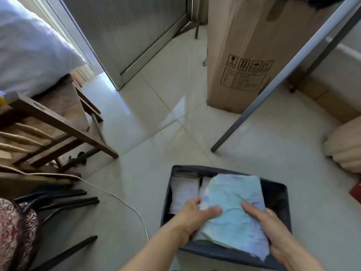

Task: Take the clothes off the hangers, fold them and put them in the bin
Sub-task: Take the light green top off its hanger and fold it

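The folded cloth [232,208] hangs between both hands, right over the dark bin [224,255] on the floor [156,133]. Its long axis runs from the bin's near edge toward its far edge. The left hand [192,216] grips the cloth's left side, thumb on top, and the right hand [271,231] grips the near right side. The cloth is pale blue-green, soft and crumpled. White folded clothes [183,192] lie along the bin's left wall.

Folded cloth [232,208] in bin [281,194], chair [58,122] left.

Both hands, left [192,216] and right [273,229], hold a folded blue garment [233,208] (pale, crumpled) over the dark bin [281,194].
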`<state>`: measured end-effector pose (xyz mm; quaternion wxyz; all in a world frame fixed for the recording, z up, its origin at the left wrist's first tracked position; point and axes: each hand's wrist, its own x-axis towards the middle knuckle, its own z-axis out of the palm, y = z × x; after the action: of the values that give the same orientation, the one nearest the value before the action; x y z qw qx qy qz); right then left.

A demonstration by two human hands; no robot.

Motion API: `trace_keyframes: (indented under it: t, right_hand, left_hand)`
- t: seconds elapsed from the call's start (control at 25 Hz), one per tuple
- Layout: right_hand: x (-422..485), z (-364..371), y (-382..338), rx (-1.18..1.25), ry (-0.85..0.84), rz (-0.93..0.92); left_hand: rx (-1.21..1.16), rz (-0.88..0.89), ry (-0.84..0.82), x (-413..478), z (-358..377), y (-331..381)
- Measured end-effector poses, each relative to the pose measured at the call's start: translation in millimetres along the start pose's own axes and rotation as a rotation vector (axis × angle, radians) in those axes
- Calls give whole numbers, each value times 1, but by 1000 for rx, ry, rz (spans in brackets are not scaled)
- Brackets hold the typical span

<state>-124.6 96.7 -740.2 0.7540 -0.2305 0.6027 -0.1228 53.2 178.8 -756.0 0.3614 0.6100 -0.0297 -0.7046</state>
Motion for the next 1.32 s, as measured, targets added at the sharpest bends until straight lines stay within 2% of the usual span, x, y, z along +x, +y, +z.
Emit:
trace_keyframes:
  t: [0.12,0.28,0.6,0.68,0.8,0.96,1.16,1.32]
  right_hand:
    - [20,-18,30,6,48,72]
    - [52,-33,62,82,50,148]
    - [135,-48,65,-18,122,61]
    - [153,-51,69,-230,211,35]
    - [165,-48,80,-578,337,60]
    - [148,-39,80,-699,374,0]
    - [83,-12,35,-511,348,-153]
    - [8,11,-21,-466,270,-263]
  left_hand:
    - [16,-61,41,28,-3,-45]
    - [-8,-30,38,62,-9,-89]
    - [172,79,98,124,-16,-101]
    - [246,36,122,148,-19,-109]
    - [394,-85,66,159,-16,-112]
    - [417,-122,61,141,-8,-97]
    - [205,-141,120,74,18,-36]
    - [65,-44,105,-4,55,32]
